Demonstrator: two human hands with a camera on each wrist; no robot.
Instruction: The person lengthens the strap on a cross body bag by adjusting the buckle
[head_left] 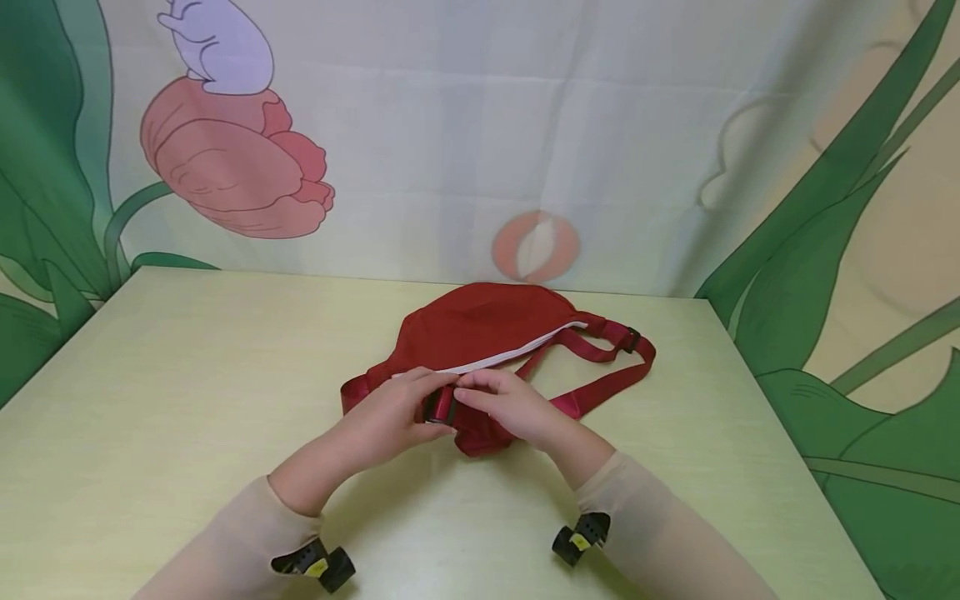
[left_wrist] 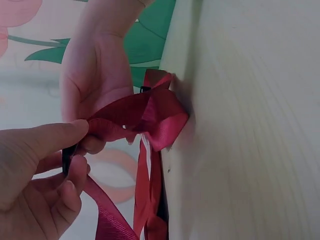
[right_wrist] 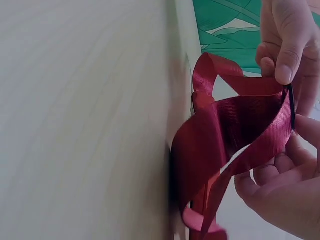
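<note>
red fabric waist bag [head_left: 483, 325] lies just beyond left hand [head_left: 388, 415] and right hand [head_left: 521, 407]. both pinch its black-buckled crimson webbing strap [right_wrist: 200, 145].

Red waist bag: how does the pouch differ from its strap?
Shape: the pouch is broad and rounded; the strap is a narrow, looped band. Surface: the pouch looks matte red, the strap shinier and more crimson. Fittings: the pouch shows a white zipper, the strap a black slider. Shared: both are reddish fabric.

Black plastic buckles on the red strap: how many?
2: far buckle on the red fabric strap, at the head view's right; near buckle held between the left hand and right hand. Others may be hidden.
</note>
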